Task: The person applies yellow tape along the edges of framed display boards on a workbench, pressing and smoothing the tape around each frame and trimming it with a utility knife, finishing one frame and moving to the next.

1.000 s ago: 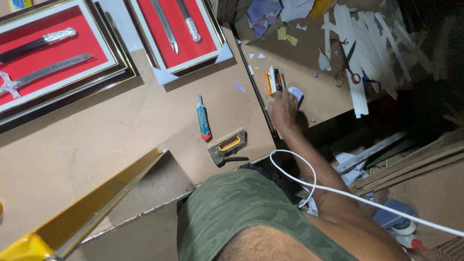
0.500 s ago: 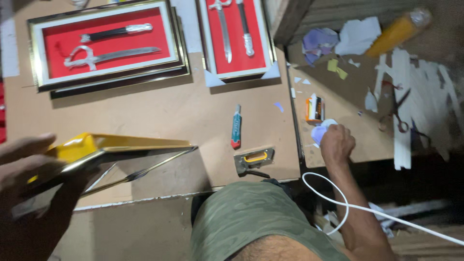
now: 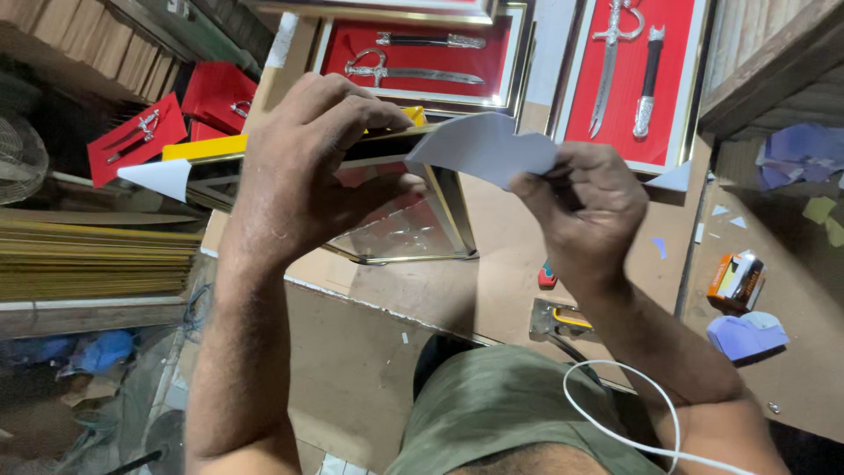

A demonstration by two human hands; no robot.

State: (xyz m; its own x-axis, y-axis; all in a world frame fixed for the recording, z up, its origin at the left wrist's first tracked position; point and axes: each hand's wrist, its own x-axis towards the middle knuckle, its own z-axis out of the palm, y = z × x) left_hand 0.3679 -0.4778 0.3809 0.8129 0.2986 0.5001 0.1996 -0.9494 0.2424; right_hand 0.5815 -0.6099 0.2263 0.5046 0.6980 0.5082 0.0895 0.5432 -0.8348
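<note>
Left hand (image 3: 303, 167) clamped over the top edge of a glass-fronted picture frame with a thin gold metal rim (image 3: 413, 237), held tilted above the brown fibreboard table (image 3: 492, 281). One frame corner wears a white triangular paper cap (image 3: 158, 176). Right hand (image 3: 585, 207) pinches a pale, smooth, roughly triangular sheet of paper (image 3: 483, 148) between thumb and fingers, its near edge touching the frame's upper right corner.

On the table beyond: two shallow gold-edged display frames lined in red felt, one with a curved metal dagger and dark sheath (image 3: 413, 62), one with a dagger and sheath lying lengthwise (image 3: 629, 75). Near the right wrist, a grey and yellow staple tool (image 3: 554, 318). A small orange cardboard box (image 3: 734, 280) sits to the right. A stack of thin gold mouldings (image 3: 88, 259) lies left.
</note>
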